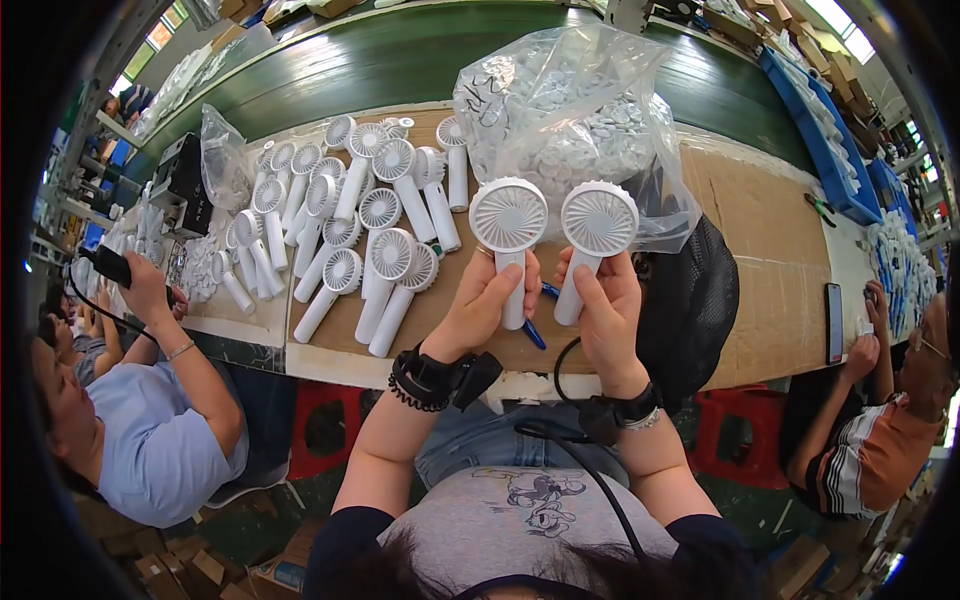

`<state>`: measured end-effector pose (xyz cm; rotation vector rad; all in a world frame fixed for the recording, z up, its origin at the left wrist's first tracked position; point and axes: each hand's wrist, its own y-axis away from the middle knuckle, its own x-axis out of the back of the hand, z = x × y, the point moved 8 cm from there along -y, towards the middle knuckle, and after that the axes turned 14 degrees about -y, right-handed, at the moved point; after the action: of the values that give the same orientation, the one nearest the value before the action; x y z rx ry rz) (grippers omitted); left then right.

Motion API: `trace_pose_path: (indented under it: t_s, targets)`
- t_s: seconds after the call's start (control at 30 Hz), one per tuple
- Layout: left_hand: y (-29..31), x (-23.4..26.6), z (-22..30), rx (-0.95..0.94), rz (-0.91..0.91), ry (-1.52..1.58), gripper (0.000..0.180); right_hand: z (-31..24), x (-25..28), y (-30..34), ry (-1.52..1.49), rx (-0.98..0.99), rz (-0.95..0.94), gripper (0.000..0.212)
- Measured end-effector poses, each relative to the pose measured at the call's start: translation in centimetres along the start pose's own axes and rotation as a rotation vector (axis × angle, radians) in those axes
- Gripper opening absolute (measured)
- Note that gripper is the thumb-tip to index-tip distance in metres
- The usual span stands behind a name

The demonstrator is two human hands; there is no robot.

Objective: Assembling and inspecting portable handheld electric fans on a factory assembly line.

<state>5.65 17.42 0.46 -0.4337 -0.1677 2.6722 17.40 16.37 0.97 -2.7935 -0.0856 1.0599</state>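
Two white handheld fans stand side by side in front of me, heads up and grilles toward me. My left hand [490, 295] is closed round the handle of the left fan [508, 216], thumb on its front. The right fan [599, 219] has its handle gripped by my right hand [607, 300], thumb also in front. Their round heads are close but apart. Behind them lies a clear plastic bag [570, 130] full of small white parts. A blue pen [534, 335] lies on the cardboard just beyond my left hand.
Many more white fans [393, 255] lie heaped at the left. A black mesh bag [705, 300] sits right of my right hand. Beyond the table runs a green conveyor belt [380, 75]. Co-workers sit on both sides; a phone [834, 322] and blue tray [815, 130] are at right.
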Motion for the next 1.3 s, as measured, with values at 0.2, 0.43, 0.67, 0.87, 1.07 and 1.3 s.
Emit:
trace_pose_path:
  t_s: [0.2, 0.43, 0.67, 0.87, 1.07, 1.3]
  targets:
    - [0.0, 0.06, 0.04, 0.0, -0.005, -0.016, 0.013, 0.19, -0.2, 0.12, 0.004, -0.032, -0.014, 0.033]
    - [0.04, 0.02, 0.12, -0.009, -0.01, -0.003, 0.013, 0.37, -0.24, 0.14, -0.002, -0.043, -0.026, 0.036]
    - [-0.03, -0.01, 0.14, -0.012, -0.024, -0.001, 0.014, 0.16, -0.36, 0.19, 0.014, -0.017, -0.059, 0.037]
    - [-0.02, 0.06, 0.22, -0.024, -0.018, -0.007, 0.014, 0.24, -0.56, 0.12, 0.018, -0.033, -0.081, 0.036]
    - [-0.15, 0.35, 0.32, -0.034, 0.011, 0.07, 0.016, 0.22, -0.56, 0.15, 0.01, -0.042, -0.054, 0.034]
    - [-0.18, 0.32, 0.49, -0.036, 0.024, 0.071, 0.026, 0.51, -0.86, -0.02, 0.001, -0.094, -0.042, 0.027]
